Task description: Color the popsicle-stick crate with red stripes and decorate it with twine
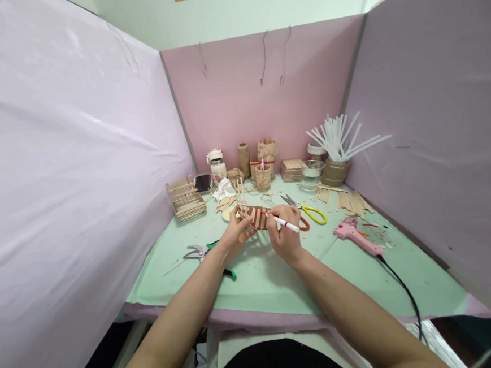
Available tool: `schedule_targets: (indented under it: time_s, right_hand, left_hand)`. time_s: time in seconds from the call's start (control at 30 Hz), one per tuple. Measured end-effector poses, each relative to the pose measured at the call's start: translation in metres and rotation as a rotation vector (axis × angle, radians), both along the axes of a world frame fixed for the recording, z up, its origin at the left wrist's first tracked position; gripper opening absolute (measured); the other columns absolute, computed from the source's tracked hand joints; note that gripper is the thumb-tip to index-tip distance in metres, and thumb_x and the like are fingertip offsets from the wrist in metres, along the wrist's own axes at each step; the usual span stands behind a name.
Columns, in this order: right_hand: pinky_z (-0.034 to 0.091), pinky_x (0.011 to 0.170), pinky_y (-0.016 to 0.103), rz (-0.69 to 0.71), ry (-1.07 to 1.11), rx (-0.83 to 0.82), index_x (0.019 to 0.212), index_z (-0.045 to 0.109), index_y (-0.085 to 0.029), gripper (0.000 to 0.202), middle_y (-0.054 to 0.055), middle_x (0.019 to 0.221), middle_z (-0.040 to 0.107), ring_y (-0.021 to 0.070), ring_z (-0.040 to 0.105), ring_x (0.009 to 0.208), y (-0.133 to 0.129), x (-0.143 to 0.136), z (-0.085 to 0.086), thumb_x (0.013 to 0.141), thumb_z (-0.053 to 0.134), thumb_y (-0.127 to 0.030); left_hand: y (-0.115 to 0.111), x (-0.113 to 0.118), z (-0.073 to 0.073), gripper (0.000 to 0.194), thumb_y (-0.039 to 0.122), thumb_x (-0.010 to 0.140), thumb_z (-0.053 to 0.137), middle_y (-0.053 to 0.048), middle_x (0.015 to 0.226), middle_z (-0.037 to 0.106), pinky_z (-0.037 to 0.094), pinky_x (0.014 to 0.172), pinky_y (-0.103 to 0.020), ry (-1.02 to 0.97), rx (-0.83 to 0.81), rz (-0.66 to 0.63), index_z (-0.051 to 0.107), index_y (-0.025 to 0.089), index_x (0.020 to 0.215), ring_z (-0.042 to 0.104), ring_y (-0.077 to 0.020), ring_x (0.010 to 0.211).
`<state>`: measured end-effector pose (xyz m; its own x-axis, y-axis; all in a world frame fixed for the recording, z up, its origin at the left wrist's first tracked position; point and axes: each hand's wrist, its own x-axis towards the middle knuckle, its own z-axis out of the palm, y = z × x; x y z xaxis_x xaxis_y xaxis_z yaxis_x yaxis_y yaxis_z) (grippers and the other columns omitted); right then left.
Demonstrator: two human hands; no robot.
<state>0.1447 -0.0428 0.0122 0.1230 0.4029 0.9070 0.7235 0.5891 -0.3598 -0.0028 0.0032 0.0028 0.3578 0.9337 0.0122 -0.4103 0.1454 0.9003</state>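
Observation:
My left hand [235, 230] grips the left end of a small craft-stick model [258, 217], which has light and reddish-brown stripes and upright sticks at its left side. A white marker pen [286, 224] is pinched in my right hand [284, 235], its tip pointing left at the striped surface. Whether the tip touches the wood I cannot tell. Pruning shears [197, 252] with green handles lie partly hidden under my left forearm. Just beyond my right hand lie scissors with yellow handles [315, 215] and a red-orange handle [304, 223].
A pink glue gun [355, 236] with a black cord lies at right. Loose craft sticks [354, 202] and a pot of white glue sticks [336, 172] stand behind it. A stick-built basket [187, 203], phone [203, 182], bottle [216, 166] and twine spool [244, 158] line the back.

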Motion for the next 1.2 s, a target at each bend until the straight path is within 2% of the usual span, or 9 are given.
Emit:
schedule_targets:
  time_s: [0.23, 0.4, 0.5, 0.63, 0.8, 0.97, 1.2]
  right_hand:
    - [0.034, 0.086, 0.038, -0.005, -0.009, -0.011, 0.087, 0.052, -0.021, 0.008, 0.001, 0.081, 0.062, 0.0178, 0.058, 0.081, 0.001, 0.0, -0.001, 0.09, 0.046, -0.018]
    - [0.033, 0.086, 0.038, 0.0, -0.036, -0.033, 0.079, 0.05, -0.022, 0.013, -0.001, 0.074, 0.061, 0.0162, 0.056, 0.073, -0.001, -0.001, 0.001, 0.091, 0.046, -0.017]
    - [0.033, 0.086, 0.038, -0.005, -0.047, -0.048, 0.081, 0.051, -0.022, 0.011, 0.0, 0.076, 0.062, 0.017, 0.057, 0.076, -0.002, -0.001, 0.003, 0.091, 0.046, -0.018]
    - [0.033, 0.086, 0.037, -0.009, -0.066, -0.078, 0.085, 0.053, -0.021, 0.01, 0.001, 0.08, 0.064, 0.0176, 0.058, 0.08, -0.002, -0.001, 0.004, 0.092, 0.046, -0.019]
    - [0.032, 0.086, 0.037, -0.015, -0.112, -0.098, 0.079, 0.049, -0.021, 0.014, -0.001, 0.074, 0.061, 0.0161, 0.056, 0.073, 0.0, -0.003, 0.0, 0.092, 0.046, -0.019]
    - [0.032, 0.085, 0.037, -0.003, -0.14, -0.097, 0.075, 0.046, -0.022, 0.017, -0.002, 0.068, 0.057, 0.0153, 0.052, 0.068, 0.0, -0.005, -0.002, 0.092, 0.045, -0.018]
    - [0.032, 0.085, 0.037, 0.003, -0.119, -0.108, 0.08, 0.05, -0.021, 0.014, 0.0, 0.075, 0.061, 0.0158, 0.054, 0.072, 0.0, -0.004, -0.001, 0.092, 0.045, -0.02]
  left_hand:
    - [-0.002, 0.001, 0.002, 0.087, 0.036, 0.063, 0.084, -0.006, 0.123, 0.059, 0.052, 0.076, -0.028, 0.009, -0.007, 0.046, 0.035, 0.034, 0.135, 0.064, -0.016, 0.096]
    - [-0.003, 0.002, 0.004, 0.089, 0.034, 0.064, 0.083, -0.007, 0.124, 0.058, 0.052, 0.084, -0.034, 0.038, 0.02, 0.088, 0.033, 0.037, 0.138, 0.064, -0.0195, 0.102]
    - [-0.003, 0.004, 0.005, 0.091, 0.033, 0.063, 0.083, -0.006, 0.126, 0.057, 0.051, 0.089, -0.038, 0.037, 0.038, 0.129, 0.032, 0.038, 0.138, 0.063, -0.0207, 0.106]
    - [0.002, 0.004, -0.002, 0.097, 0.03, 0.061, 0.085, -0.006, 0.128, 0.056, 0.048, 0.096, -0.041, 0.052, 0.097, 0.21, 0.028, 0.038, 0.139, 0.059, -0.0225, 0.115]
    - [0.01, 0.003, -0.012, 0.104, 0.029, 0.06, 0.086, -0.007, 0.13, 0.055, 0.046, 0.101, -0.042, 0.069, 0.138, 0.283, 0.022, 0.038, 0.142, 0.057, -0.0235, 0.119]
    - [0.012, 0.003, -0.013, 0.107, 0.03, 0.059, 0.086, -0.008, 0.131, 0.054, 0.047, 0.099, -0.04, 0.056, 0.132, 0.305, 0.02, 0.036, 0.143, 0.06, -0.0226, 0.113]
    - [0.007, 0.003, -0.007, 0.101, 0.03, 0.06, 0.085, -0.007, 0.128, 0.056, 0.047, 0.098, -0.04, 0.064, 0.127, 0.291, 0.024, 0.036, 0.141, 0.06, -0.0223, 0.114]
